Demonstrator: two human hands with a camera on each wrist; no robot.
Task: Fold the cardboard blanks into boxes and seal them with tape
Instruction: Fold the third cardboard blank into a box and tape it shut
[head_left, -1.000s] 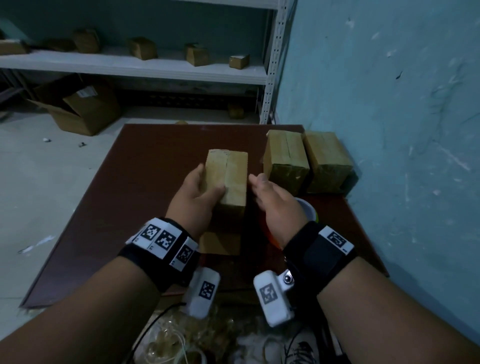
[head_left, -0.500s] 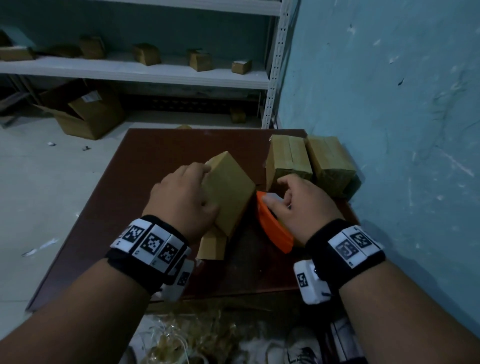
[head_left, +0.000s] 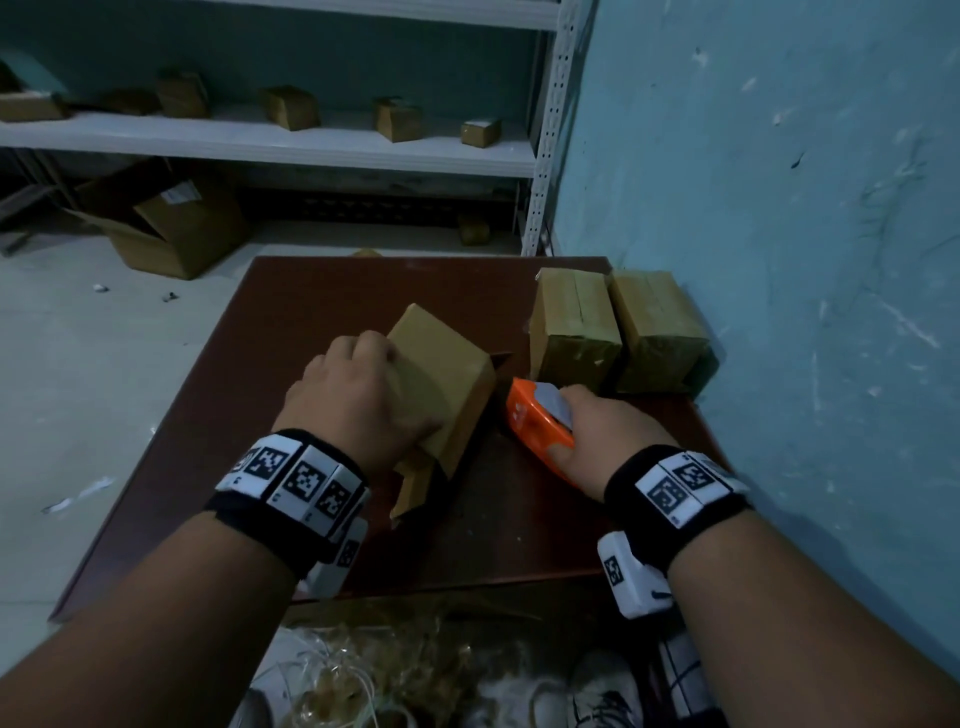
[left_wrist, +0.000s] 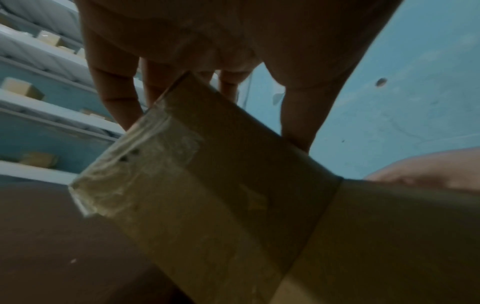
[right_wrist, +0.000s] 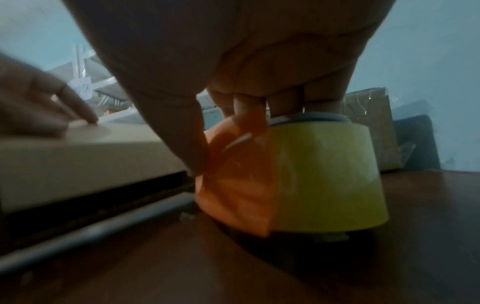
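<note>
My left hand (head_left: 358, 395) grips a brown cardboard box (head_left: 441, 374) that lies tilted on the dark brown table (head_left: 311, 291), its near flaps hanging loose. The left wrist view shows clear tape across one end of this box (left_wrist: 233, 185), fingers (left_wrist: 114, 96) on one side and the thumb on the other. My right hand (head_left: 608, 431) holds the orange tape dispenser (head_left: 530, 421) just right of the box. In the right wrist view the fingers (right_wrist: 246, 102) hook into the dispenser (right_wrist: 233, 185), whose yellowish tape roll (right_wrist: 324, 174) rests on the table.
Two taped boxes (head_left: 576, 322) (head_left: 660, 332) stand side by side at the table's far right against the blue wall. A white shelf (head_left: 311, 150) behind holds several small boxes. An open carton (head_left: 166, 223) lies on the floor. Plastic wrapping (head_left: 363, 675) sits below the near table edge.
My left hand has tipped the box from upright onto a slant and shifted over its top. My right hand left the box, took the orange dispenser and stood it beside the box.
</note>
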